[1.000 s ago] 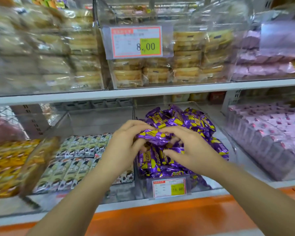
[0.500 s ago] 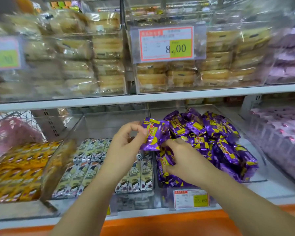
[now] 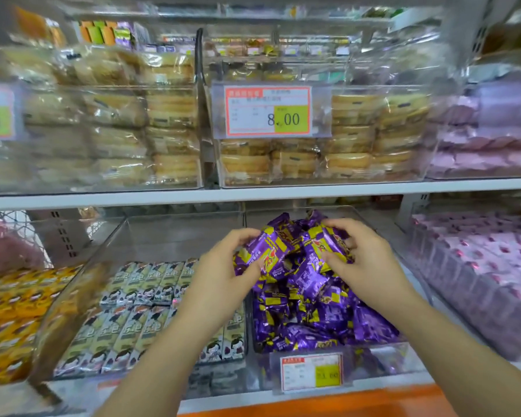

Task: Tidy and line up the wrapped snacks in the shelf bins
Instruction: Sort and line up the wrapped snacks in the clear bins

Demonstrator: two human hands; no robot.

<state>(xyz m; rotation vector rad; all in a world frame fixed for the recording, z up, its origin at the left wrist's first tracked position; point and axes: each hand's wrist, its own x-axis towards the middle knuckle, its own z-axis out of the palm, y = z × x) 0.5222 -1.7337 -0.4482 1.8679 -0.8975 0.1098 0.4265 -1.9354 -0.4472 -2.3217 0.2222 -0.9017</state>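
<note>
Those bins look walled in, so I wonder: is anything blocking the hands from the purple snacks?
Nothing visible. The left hand and right hand each grip purple-and-yellow foil-wrapped snacks heaped in the open-topped clear plastic bin.

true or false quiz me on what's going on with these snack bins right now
1. The left hand pinches a purple snack and the right hand grips a second purple snack. True.
2. The purple packs below the hands are lined up in neat rows. False: they lie in a loose heap.
3. The green-and-white packs in the bin to the left lie in rows. True.
4. The upper price tag reads 5.00. False: it reads 8.00.
</note>
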